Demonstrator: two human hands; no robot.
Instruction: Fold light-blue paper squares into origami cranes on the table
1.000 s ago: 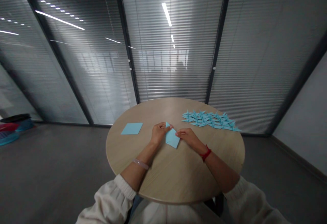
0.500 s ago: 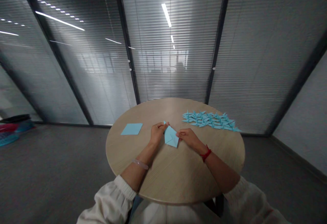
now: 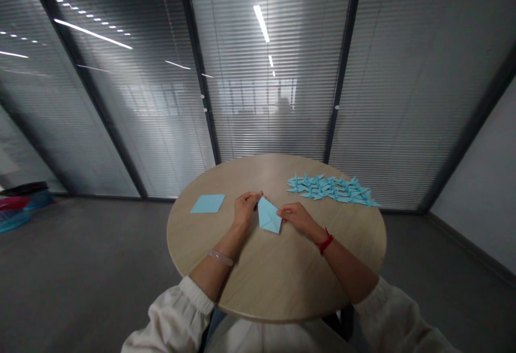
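A partly folded sheet of light blue origami paper point(image 3: 269, 216) is held between my hands above the middle of the round table. Creases and a triangular flap show on its near face. My left hand point(image 3: 245, 207) pinches its upper left edge, the fingertips partly hidden behind the paper. At the right edge, my right hand point(image 3: 296, 215) grips the paper between thumb and fingers.
A flat blue paper stack or sheet point(image 3: 207, 203) lies on the left of the wooden table point(image 3: 282, 283). Several folded blue paper cranes point(image 3: 330, 188) stand in rows at the back right. Blinds behind glass point(image 3: 270, 127) rise beyond the table.
My left hand has shifted slightly left, and the small point of paper at the top by its fingers no longer sticks up. My right hand keeps its grip.
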